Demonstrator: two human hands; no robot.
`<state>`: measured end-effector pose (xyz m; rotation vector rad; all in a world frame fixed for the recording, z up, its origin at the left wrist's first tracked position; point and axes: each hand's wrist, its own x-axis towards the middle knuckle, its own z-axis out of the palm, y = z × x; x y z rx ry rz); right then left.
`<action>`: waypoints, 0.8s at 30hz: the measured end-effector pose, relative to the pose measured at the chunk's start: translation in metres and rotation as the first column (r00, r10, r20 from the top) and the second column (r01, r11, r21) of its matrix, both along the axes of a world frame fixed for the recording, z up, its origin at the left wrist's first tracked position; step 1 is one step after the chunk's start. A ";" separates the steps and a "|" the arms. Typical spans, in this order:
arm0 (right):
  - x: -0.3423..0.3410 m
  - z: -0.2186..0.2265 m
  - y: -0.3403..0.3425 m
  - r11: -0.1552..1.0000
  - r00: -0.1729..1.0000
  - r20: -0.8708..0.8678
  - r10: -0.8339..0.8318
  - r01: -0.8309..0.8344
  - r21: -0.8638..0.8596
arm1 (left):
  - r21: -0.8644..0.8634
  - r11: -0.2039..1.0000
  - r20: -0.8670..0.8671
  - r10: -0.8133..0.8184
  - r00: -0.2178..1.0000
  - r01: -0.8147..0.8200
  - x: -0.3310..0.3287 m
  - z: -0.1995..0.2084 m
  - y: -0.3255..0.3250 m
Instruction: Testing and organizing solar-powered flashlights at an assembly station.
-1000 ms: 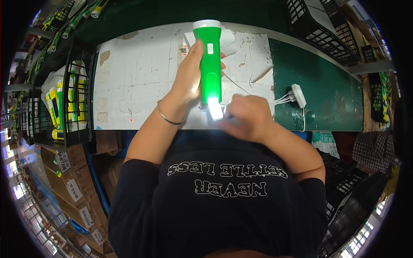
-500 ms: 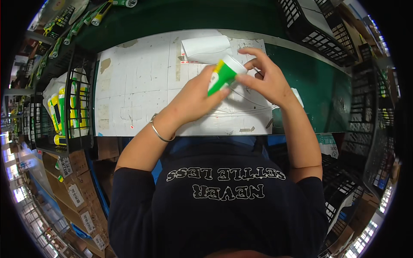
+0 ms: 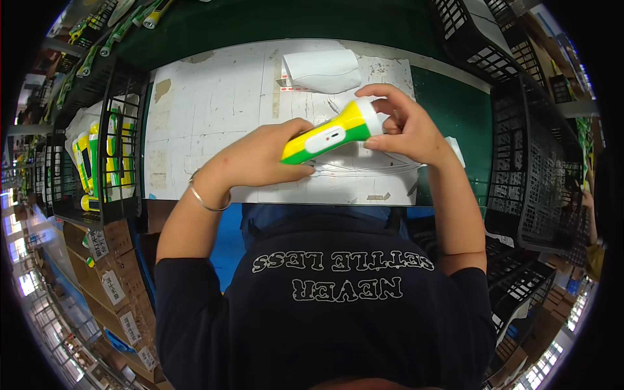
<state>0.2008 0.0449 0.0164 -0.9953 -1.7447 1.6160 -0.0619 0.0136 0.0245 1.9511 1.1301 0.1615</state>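
A yellow and green flashlight (image 3: 344, 126) with a white head ring lies slantwise above the white work board (image 3: 201, 123), its switch panel facing up. My left hand (image 3: 260, 155), with a bangle at the wrist, is wrapped round its narrow rear end. At the wide head, my right hand (image 3: 416, 133) grips the white rim between thumb and curled fingers; the front of the head is partly hidden by them. Thin white cables (image 3: 364, 171) run across the board below the flashlight. Beyond it rests a folded white sheet or pouch (image 3: 322, 70).
At the left stands a black crate (image 3: 133, 195) holding several yellow and green flashlights (image 3: 91, 162). More black crates (image 3: 525, 169) flank the right side and far right corner. Cardboard boxes (image 3: 127, 289) sit low at the left. Another person's arm (image 3: 589, 208) shows at the far right.
The flashlight has turned from steeply tilted to lying more level, its switch panel now showing. My left hand has moved left and down, toward the rear end; my right hand stays at the head.
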 end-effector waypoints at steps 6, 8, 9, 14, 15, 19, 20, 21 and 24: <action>-0.016 -0.046 0.007 0.928 0.836 0.478 -0.271 0.096 0.360 | -0.302 0.946 0.400 0.239 0.885 -0.119 0.001 -0.026 0.000; -0.026 -0.055 0.003 0.925 0.767 0.573 -0.290 0.071 0.373 | -0.713 0.699 0.557 0.519 0.648 0.052 0.000 -0.025 -0.001; -0.032 -0.055 0.001 0.918 0.727 0.611 -0.314 0.069 0.390 | -0.709 0.701 0.589 0.531 0.609 0.075 0.000 -0.024 -0.002; -0.036 -0.069 0.002 0.864 0.706 0.591 -0.390 0.059 0.499 | -0.697 0.700 0.652 0.526 0.547 0.157 -0.002 -0.020 0.001; -0.036 -0.069 0.001 0.852 0.716 0.567 -0.408 0.075 0.519 | -0.689 0.707 0.659 0.522 0.542 0.157 -0.001 -0.020 0.001; -0.034 -0.072 0.002 0.854 0.742 0.548 -0.386 0.062 0.517 | -0.662 0.720 0.706 0.505 0.496 0.208 -0.001 -0.020 -0.002; -0.033 -0.073 0.001 0.859 0.764 0.526 -0.374 0.072 0.507 | -0.661 0.722 0.708 0.510 0.489 0.205 -0.001 -0.021 -0.002; -0.033 -0.074 0.000 0.865 0.784 0.503 -0.363 0.083 0.494 | -0.665 0.727 0.692 0.516 0.506 0.169 -0.001 -0.022 -0.002; -0.030 -0.074 -0.002 0.907 0.839 0.433 -0.329 0.152 0.393 | -0.661 0.740 0.677 0.516 0.525 0.126 0.001 -0.019 -0.001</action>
